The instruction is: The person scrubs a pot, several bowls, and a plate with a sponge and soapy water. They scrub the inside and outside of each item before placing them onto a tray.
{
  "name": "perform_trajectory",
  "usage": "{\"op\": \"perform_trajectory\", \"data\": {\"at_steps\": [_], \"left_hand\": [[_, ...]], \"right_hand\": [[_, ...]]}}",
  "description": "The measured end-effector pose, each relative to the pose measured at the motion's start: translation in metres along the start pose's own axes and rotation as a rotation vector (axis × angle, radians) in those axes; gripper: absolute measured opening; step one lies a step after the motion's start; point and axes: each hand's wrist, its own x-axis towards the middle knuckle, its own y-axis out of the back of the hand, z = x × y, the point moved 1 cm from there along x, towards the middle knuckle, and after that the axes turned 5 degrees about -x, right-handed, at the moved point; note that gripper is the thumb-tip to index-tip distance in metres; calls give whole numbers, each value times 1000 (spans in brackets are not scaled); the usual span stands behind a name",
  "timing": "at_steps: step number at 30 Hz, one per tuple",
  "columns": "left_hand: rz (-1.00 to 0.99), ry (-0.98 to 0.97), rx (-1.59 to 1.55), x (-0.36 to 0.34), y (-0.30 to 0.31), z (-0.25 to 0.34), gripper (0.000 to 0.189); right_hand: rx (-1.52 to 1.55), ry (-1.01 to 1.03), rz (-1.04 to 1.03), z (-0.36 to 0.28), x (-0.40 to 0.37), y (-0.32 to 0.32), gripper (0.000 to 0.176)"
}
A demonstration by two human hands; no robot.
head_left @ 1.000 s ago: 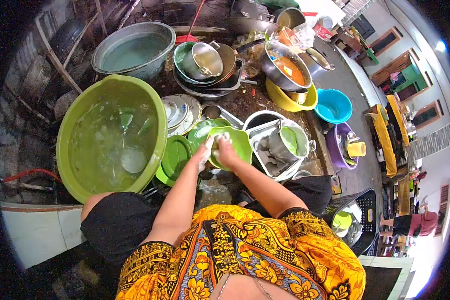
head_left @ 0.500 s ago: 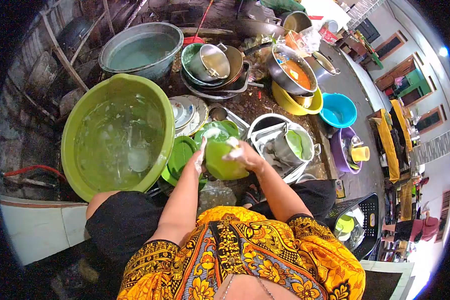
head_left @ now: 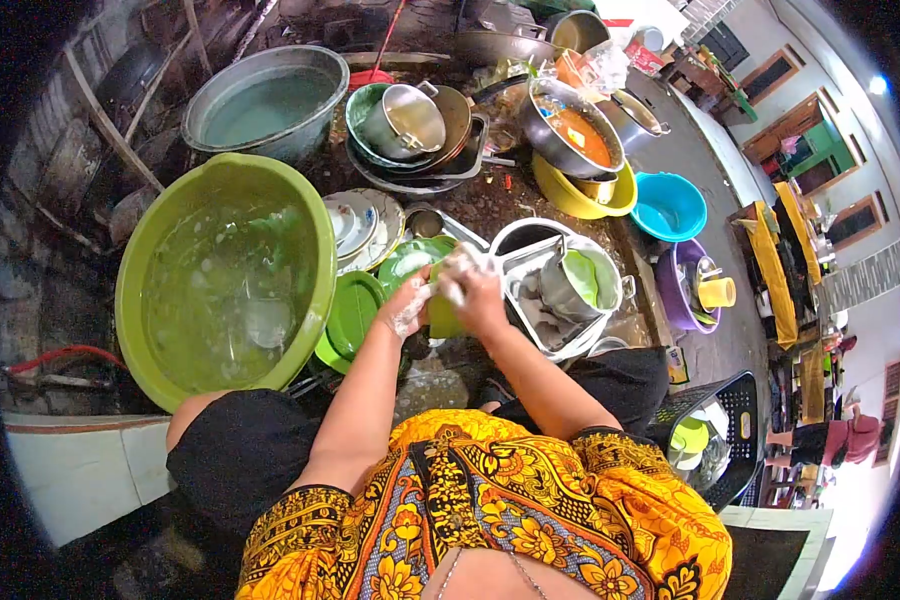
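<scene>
My left hand (head_left: pixel 407 306), flecked with suds, grips a green plastic container (head_left: pixel 444 312) that is turned partly edge-on. Thick white foam covers the fingers of my right hand (head_left: pixel 478 296), which are bent against the container's upper right side. Whether a sponge is inside those fingers is hidden by the foam. Just beyond lies a soapy green basin (head_left: pixel 410 262). Green plastic plates or lids (head_left: pixel 353 312) sit left of my left hand. To the right of my right hand, a metal pot (head_left: pixel 573 285) rests in a silvery tray (head_left: pixel 532 305).
A large green tub (head_left: pixel 315 290) of water stands at left, a grey tub (head_left: pixel 330 115) of water behind it. Stacked pans (head_left: pixel 460 160), white plates (head_left: pixel 382 235), a blue basin (head_left: pixel 682 205), a purple basin (head_left: pixel 675 290) and a black crate (head_left: pixel 740 430) surround me. A person (head_left: pixel 850 440) stands far right.
The green container has turned from showing its broad side to a narrower view. My right hand has moved left and up across it, close to my left hand. The view has shifted slightly.
</scene>
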Motion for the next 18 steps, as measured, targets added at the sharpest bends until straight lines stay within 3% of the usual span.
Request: {"op": "perform_trajectory", "data": {"at_steps": [2, 4, 6, 8, 11, 12, 14, 15, 17, 18], "left_hand": [[3, -96, 93, 7, 7, -2, 30], [35, -96, 121, -6, -26, 12, 30], [-47, -50, 219, -10, -41, 20, 31], [-58, -30, 227, -7, -41, 16, 30], [48, -79, 151, -1, -33, 3, 30], [47, -80, 148, 3, -28, 1, 30], [127, -145, -58, 14, -8, -5, 30], [230, -135, -72, 14, -5, -4, 29], [226, -138, -150, 9, -6, 1, 25], [223, -141, -231, 6, -7, 5, 21]], "right_hand": [[23, 25, -5, -3, 2, 5, 25], [140, 42, -3, 10, 4, 4, 29], [492, -451, -7, 28, 15, -1, 25], [503, -591, -30, 66, 21, -18, 25], [-13, -410, 10, 48, 18, -20, 22], [-142, -435, -122, 37, 16, -23, 26], [-226, -218, -249, 5, 4, -24, 36], [-204, -81, -132, -11, -5, -21, 39], [-164, 163, 35, -22, -15, -19, 45], [-164, 164, 38, -16, -14, -22, 45]]}}
